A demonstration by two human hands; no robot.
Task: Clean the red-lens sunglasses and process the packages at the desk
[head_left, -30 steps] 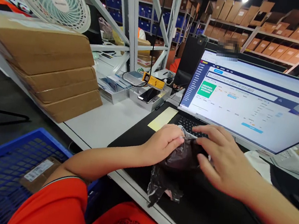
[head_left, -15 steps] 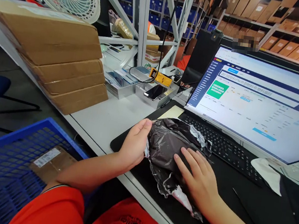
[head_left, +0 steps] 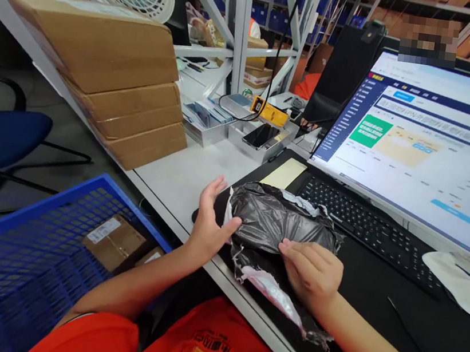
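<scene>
A torn black plastic mailing bag [head_left: 272, 218] lies on the black desk mat [head_left: 370, 332], its ragged edges showing a white and pinkish inner side. Something bulky fills it, but the plastic hides what. At the bag's left end is my left hand [head_left: 211, 225], fingers spread and thumb resting against the plastic. My right hand [head_left: 313, 270] is closed, thumb and fingertips pinching the plastic at the middle of the bag's near side.
A blue crate [head_left: 106, 188] holding small cardboard parcels [head_left: 116, 241] stands at left below the desk edge. Stacked cardboard boxes [head_left: 120, 91] lean at the desk's left. Behind the bag are a keyboard [head_left: 366, 231], a monitor [head_left: 427, 161] and a phone [head_left: 261, 136].
My left hand has loosened from its grip on the bag's left end and spread its fingers. My right hand has gone from lying flat to pinching the plastic. The view has shifted.
</scene>
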